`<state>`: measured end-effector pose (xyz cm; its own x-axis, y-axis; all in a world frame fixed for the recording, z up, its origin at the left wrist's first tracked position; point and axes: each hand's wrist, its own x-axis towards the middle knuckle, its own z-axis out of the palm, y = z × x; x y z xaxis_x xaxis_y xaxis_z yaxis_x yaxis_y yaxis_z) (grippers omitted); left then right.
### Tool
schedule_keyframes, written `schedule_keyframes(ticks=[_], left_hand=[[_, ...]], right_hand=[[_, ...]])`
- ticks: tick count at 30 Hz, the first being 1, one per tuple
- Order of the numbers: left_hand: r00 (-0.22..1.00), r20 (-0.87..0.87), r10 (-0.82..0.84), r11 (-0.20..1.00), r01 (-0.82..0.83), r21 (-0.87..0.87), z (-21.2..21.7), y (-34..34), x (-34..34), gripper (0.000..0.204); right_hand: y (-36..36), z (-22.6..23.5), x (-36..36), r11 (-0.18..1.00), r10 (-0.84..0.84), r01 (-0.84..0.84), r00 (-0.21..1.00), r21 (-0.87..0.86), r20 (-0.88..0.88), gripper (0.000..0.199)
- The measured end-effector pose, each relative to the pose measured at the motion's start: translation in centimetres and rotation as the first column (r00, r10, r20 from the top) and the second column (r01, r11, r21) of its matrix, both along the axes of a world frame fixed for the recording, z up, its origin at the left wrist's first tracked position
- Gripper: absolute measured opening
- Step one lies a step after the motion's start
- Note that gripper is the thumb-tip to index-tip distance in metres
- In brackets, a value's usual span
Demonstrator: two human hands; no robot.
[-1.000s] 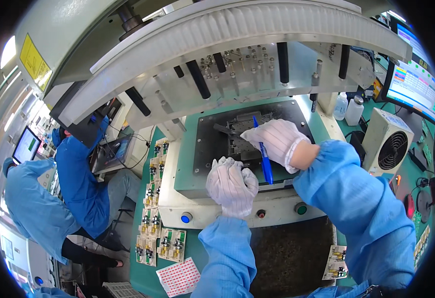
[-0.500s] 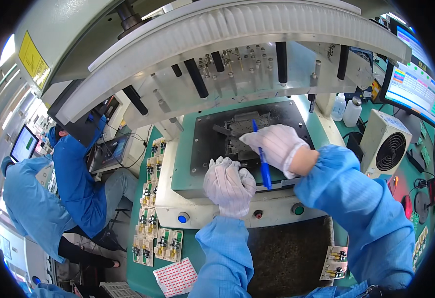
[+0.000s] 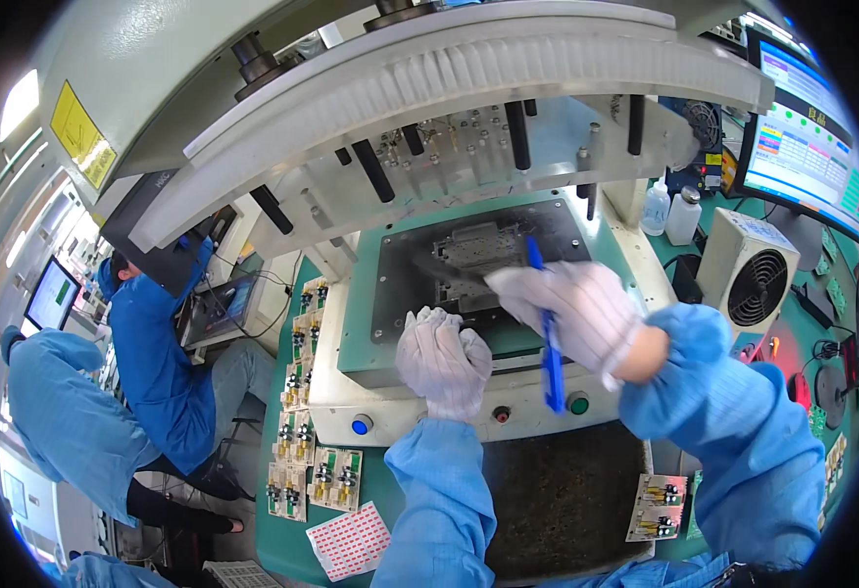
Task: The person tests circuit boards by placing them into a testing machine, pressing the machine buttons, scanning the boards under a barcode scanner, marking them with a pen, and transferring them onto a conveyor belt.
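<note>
My right hand [image 3: 586, 312], in a white striped glove, is closed around a blue pen [image 3: 550, 338] that slants across its palm. A thin dark tool [image 3: 454, 273], smeared by motion, reaches left from the same fingertips over the recess of the black fixture plate [image 3: 405, 265]. I cannot make out its kind. My left hand [image 3: 444, 361], also gloved, rests with curled fingers at the plate's front edge. What those fingers hold, if anything, is hidden. Inside the recess [image 3: 478, 252] is a dark, finely detailed surface.
Above the plate hangs a clear press head [image 3: 429, 186] with black posts. Circuit boards [image 3: 294, 438] line the left side by a red-and-white label sheet [image 3: 348, 542]. Buttons [image 3: 577, 403] sit on the press front. A fan unit [image 3: 748, 269], bottles [image 3: 684, 216] and a monitor [image 3: 807, 147] stand right. Two people [image 3: 76, 402] are left.
My right hand has moved right and nearer me with the pen and the dark tool, uncovering more of the recess. My left hand stays at the plate's front edge. The whole view has shifted slightly.
</note>
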<state>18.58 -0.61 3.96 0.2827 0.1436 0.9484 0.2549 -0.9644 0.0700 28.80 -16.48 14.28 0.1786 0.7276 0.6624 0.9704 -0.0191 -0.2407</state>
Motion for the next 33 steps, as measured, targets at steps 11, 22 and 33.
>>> schedule_keyframes(ticks=[11,22,33], left_hand=[[0.991,-0.132,0.007,0.991,-0.024,-0.130,3.4,-1.8,-0.8,0.018],[0.131,-0.819,-0.558,0.766,0.461,-0.448,5.7,-23.8,-5.0,0.059],[-0.109,-0.869,-0.483,0.785,0.385,-0.485,2.3,-27.9,-5.8,0.069]], right_hand=[[-24.3,-4.7,-6.0,0.780,-0.515,0.626,0.665,0.027,-0.540,0.037],[-25.6,-9.8,-4.2,0.763,-0.638,0.494,0.678,-0.417,-0.365,0.035],[-31.3,-8.1,-8.1,0.841,-0.524,0.524,0.729,-0.135,-0.440,0.044]])
